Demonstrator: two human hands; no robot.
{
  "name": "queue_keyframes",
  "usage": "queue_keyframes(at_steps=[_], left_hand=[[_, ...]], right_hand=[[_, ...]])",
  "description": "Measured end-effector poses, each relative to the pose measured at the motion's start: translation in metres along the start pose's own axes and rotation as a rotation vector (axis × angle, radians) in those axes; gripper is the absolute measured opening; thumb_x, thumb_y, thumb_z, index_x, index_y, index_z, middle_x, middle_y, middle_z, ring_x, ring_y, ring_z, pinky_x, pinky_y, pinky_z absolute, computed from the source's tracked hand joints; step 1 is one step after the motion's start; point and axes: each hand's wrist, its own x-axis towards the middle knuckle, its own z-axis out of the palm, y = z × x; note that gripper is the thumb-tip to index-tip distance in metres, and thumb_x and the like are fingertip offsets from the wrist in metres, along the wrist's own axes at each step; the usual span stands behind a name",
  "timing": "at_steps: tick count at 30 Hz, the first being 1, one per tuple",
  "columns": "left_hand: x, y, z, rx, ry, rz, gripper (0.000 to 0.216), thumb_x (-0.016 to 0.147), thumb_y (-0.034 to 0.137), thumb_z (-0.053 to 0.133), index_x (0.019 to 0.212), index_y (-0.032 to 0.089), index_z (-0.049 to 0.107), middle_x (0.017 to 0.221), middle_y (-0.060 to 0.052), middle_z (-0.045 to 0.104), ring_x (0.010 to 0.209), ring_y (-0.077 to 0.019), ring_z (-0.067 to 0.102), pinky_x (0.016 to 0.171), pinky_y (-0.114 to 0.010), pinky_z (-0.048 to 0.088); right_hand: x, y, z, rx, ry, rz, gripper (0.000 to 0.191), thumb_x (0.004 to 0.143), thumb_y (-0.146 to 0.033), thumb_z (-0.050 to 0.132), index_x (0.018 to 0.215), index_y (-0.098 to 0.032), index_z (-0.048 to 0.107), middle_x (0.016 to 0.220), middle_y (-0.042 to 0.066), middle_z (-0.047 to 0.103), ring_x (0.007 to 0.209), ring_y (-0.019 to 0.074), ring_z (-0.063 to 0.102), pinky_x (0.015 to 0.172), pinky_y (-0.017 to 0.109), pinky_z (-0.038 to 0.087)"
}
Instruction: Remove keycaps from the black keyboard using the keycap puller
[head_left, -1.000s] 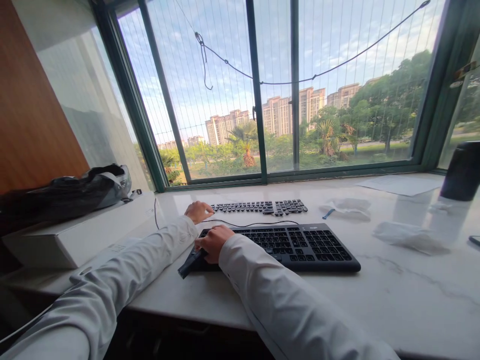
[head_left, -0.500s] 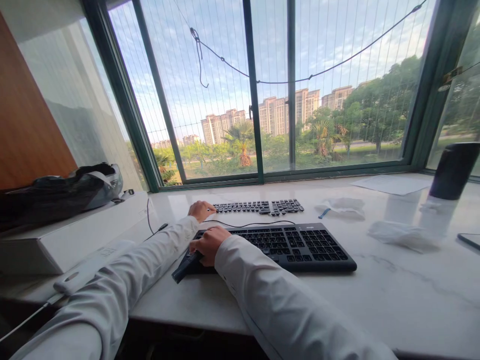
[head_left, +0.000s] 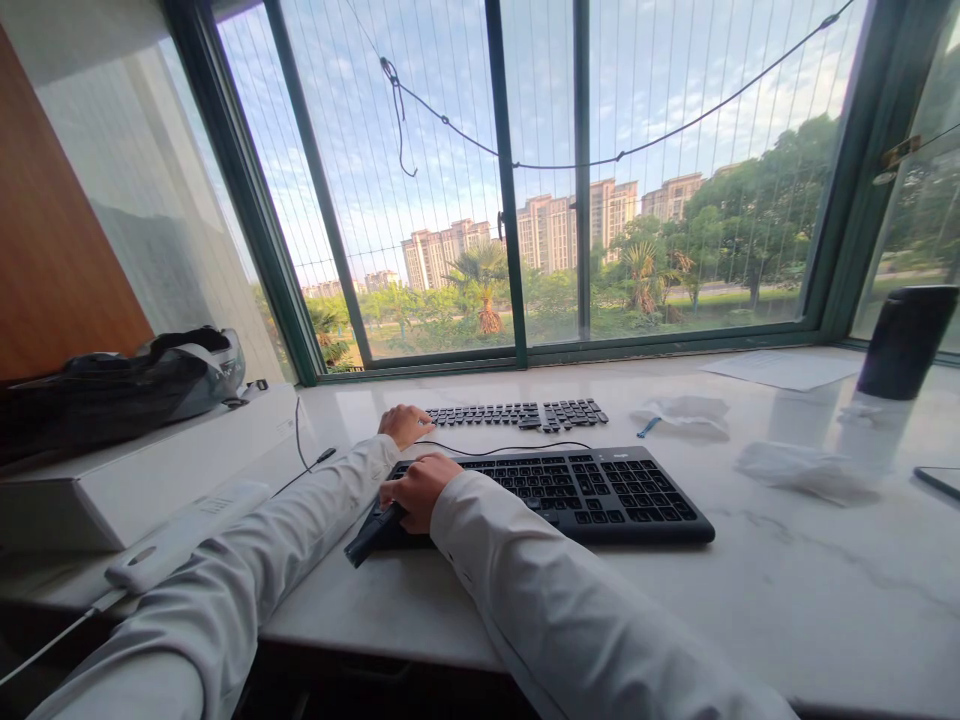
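My left hand (head_left: 405, 426) is at the left end of a layout of loose black keycaps (head_left: 487, 415), fingers bent down and slightly apart by the outermost keys. Nearer to me, my right hand (head_left: 425, 490) is closed around a dark-handled tool (head_left: 365, 543) that slants toward the table edge; its working end is hidden beneath the fingers. Under that hand lies a black keyboard (head_left: 637, 490), its left part covered by the hand and sleeve. Keys show in the middle and in the number block on its right.
A black cable (head_left: 517, 450) runs behind the keyboard. Crumpled clear bags (head_left: 806, 472), a paper sheet (head_left: 784, 368) and a black cylinder (head_left: 907, 342) stand to the right. At left are a white power strip (head_left: 187, 535) and a white box (head_left: 150, 480) with a dark bag (head_left: 120, 390) on top.
My left hand's fingers have shifted slightly at the end of the keycap layout. The right hand, its tool and the keyboard look nearly unmoved.
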Motion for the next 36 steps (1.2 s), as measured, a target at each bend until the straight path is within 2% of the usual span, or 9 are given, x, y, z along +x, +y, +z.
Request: queue_keyframes(at_steps=[8, 15, 20, 36], left_hand=[[0.002, 0.002, -0.003, 0.066, -0.021, 0.028, 0.029, 0.078, 0.047, 0.055, 0.094, 0.032, 0.075, 0.092, -0.004, 0.074, 0.088, -0.0246, 0.066, 0.074, -0.031, 0.049], [0.000, 0.006, -0.011, 0.163, -0.067, 0.208, 0.027, 0.079, 0.033, 0.052, 0.086, 0.021, 0.075, 0.091, -0.012, 0.072, 0.090, -0.0288, 0.065, 0.078, -0.037, 0.046], [-0.001, 0.013, -0.014, 0.204, -0.092, 0.286, 0.026, 0.080, 0.032, 0.052, 0.085, 0.018, 0.073, 0.091, -0.013, 0.071, 0.088, -0.0287, 0.065, 0.078, -0.038, 0.045], [-0.001, 0.016, -0.013, 0.196, -0.077, 0.251, 0.027, 0.084, 0.036, 0.051, 0.088, 0.021, 0.073, 0.091, -0.013, 0.071, 0.089, -0.0278, 0.065, 0.079, -0.036, 0.046]], right_hand=[[0.000, 0.001, -0.001, 0.002, 0.006, -0.001, 0.038, 0.070, -0.032, 0.064, 0.107, -0.026, 0.065, 0.083, 0.008, 0.070, 0.078, 0.0258, 0.064, 0.072, 0.038, 0.046], [0.001, 0.001, 0.001, -0.027, 0.000, -0.003, 0.038, 0.070, -0.033, 0.063, 0.108, -0.027, 0.064, 0.085, 0.008, 0.070, 0.079, 0.0247, 0.065, 0.072, 0.036, 0.045], [0.001, -0.001, 0.000, -0.028, -0.008, 0.010, 0.038, 0.071, -0.034, 0.063, 0.109, -0.028, 0.064, 0.083, 0.007, 0.070, 0.080, 0.0249, 0.065, 0.072, 0.036, 0.046], [0.000, -0.003, -0.007, -0.022, -0.025, 0.001, 0.036, 0.071, -0.035, 0.061, 0.107, -0.027, 0.064, 0.086, 0.007, 0.070, 0.082, 0.0255, 0.066, 0.072, 0.036, 0.045]])
